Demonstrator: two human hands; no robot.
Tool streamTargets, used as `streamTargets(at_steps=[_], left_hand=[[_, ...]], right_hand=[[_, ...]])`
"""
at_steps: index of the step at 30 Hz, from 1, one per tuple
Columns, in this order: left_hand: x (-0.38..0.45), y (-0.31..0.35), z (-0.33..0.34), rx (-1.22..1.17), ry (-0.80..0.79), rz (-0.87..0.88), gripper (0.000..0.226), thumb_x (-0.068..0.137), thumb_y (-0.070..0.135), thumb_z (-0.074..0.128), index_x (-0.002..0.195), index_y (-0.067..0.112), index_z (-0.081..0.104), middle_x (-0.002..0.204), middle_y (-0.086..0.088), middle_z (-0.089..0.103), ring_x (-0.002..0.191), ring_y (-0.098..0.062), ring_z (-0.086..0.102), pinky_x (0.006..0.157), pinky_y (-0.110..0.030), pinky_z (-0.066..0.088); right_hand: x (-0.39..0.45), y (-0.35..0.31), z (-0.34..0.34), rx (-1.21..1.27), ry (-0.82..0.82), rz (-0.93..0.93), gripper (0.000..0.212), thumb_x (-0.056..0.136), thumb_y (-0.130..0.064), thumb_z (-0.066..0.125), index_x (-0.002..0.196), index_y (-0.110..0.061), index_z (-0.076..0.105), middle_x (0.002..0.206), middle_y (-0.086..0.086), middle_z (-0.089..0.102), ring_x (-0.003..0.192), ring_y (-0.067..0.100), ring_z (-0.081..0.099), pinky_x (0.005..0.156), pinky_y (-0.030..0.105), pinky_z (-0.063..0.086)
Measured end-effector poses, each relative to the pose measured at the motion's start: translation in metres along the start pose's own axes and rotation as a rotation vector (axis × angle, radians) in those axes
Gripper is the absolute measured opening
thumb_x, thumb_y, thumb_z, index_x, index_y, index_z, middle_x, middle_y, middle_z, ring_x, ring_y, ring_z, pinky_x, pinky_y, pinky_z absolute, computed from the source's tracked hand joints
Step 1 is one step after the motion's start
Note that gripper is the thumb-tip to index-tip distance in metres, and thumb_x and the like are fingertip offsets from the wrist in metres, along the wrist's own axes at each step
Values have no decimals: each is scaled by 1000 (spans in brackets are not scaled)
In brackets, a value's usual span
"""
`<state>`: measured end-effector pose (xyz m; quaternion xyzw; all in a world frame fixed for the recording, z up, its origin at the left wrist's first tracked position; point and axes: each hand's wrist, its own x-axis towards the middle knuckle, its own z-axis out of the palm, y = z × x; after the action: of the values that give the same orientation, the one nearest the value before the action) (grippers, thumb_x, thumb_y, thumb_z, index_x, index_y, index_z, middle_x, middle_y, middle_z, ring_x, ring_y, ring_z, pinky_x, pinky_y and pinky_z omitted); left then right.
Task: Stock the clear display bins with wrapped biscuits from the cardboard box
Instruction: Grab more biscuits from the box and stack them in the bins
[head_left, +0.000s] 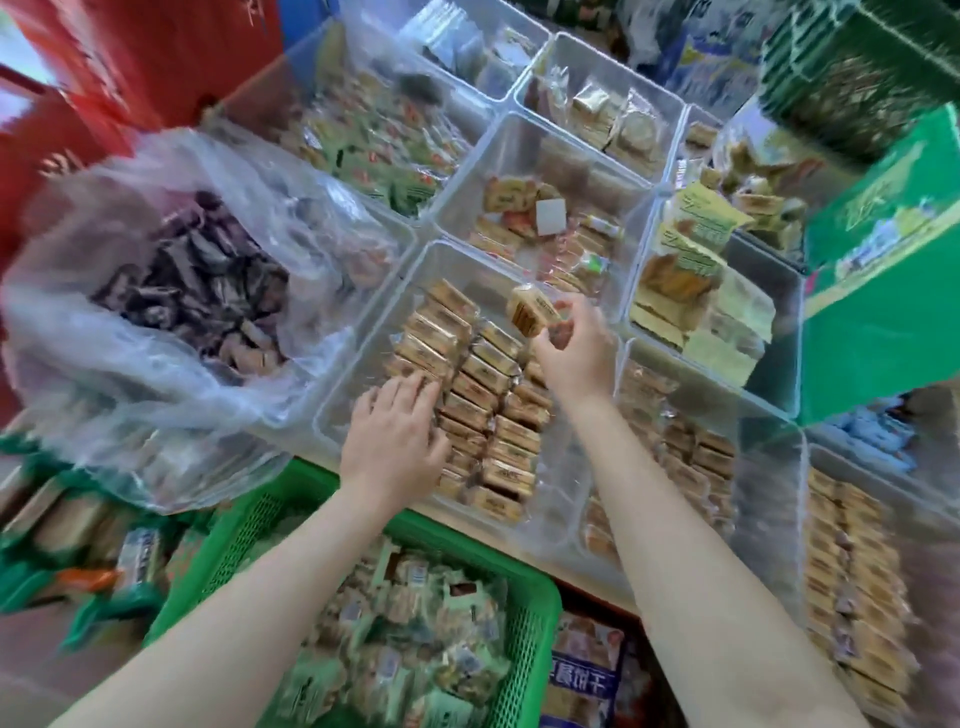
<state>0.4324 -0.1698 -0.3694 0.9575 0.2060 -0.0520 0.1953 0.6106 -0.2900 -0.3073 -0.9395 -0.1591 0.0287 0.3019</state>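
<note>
Placing step: the right hand pinches a wrapped biscuit above the clear bin; the left hand, fingers flat, presses the rows below. Next, slot it into the gap beside them.

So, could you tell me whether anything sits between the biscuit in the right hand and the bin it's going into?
Nothing visible does: the right hand holds the wrapped biscuit over the open clear bin.
</note>
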Motion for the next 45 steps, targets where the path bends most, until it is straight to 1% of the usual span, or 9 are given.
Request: streamTargets(at_steps=[5, 14, 19, 24, 28, 31, 35, 42, 45], left_hand=[[4, -1, 0, -1, -42, -22, 66, 98, 45, 32, 158, 20, 28, 164, -3, 27, 151, -24, 23, 121, -46, 24], [5, -1, 2, -24, -83, -28, 67, 96, 46, 28, 157, 18, 31, 163, -6, 30, 150, -26, 25, 120, -48, 27], [4, 2, -3, -38, -68, -38, 66, 98, 45, 30, 158, 20, 27, 165, -4, 24, 152, -23, 19, 121, -44, 18], [0, 2, -9, -38, -71, -29, 64, 100, 44, 33, 159, 22, 24, 166, -2, 22, 153, -21, 16, 123, -44, 16], [-6, 19, -10, -2, 24, -19, 58, 97, 33, 45, 152, 17, 38, 162, -7, 30, 151, -25, 21, 123, -48, 16], [-17, 81, -3, -59, 84, 141, 39, 92, 31, 53, 124, 11, 65, 137, -12, 59, 132, -33, 48, 111, -50, 32], [-59, 216, 22, -198, -149, 274, 30, 97, 34, 47, 98, 13, 69, 92, -9, 71, 86, -33, 65, 72, -40, 51], [-189, 447, 108, -270, -516, 682, 23, 100, 32, 53, 120, 29, 64, 108, 4, 64, 99, -20, 63, 79, -34, 53], [-243, 524, 148, -382, -502, 685, 47, 97, 33, 58, 142, 29, 45, 141, 0, 45, 120, -22, 52, 94, -40, 50]], right_hand=[[49, -24, 54, -84, -118, -69, 29, 95, -9, 56, 121, -18, 61, 119, 6, 54, 90, 20, 59, 74, 31, 50], [46, -27, 104, -119, -341, 1, 45, 102, -21, 44, 146, -17, 51, 141, 7, 40, 102, 15, 51, 91, 27, 40], [49, -25, 93, -284, -491, 32, 53, 104, -42, 36, 156, -34, 32, 153, 11, 24, 132, 33, 44, 110, 50, 41], [0, -15, 57, -15, -302, 45, 45, 103, -30, 43, 148, -29, 44, 132, 5, 42, 98, 20, 57, 83, 36, 50], [-70, 20, -3, 195, -154, 101, 24, 100, -16, 48, 102, -17, 72, 100, 2, 70, 75, 19, 62, 71, 37, 55], [-129, 65, -63, 292, -13, 220, 23, 98, -12, 51, 83, -16, 68, 63, -8, 60, 55, 10, 53, 54, 30, 44], [-207, 143, -161, 380, 289, 418, 25, 96, -8, 52, 74, -13, 63, 57, -7, 53, 54, 7, 45, 54, 28, 38], [-355, 329, -332, 306, 687, 654, 18, 91, -15, 54, 76, -13, 64, 68, -4, 62, 69, 14, 55, 69, 31, 45], [-409, 423, -380, 222, 513, 887, 19, 91, -25, 50, 80, -19, 64, 74, -5, 64, 78, 20, 61, 76, 37, 51]])
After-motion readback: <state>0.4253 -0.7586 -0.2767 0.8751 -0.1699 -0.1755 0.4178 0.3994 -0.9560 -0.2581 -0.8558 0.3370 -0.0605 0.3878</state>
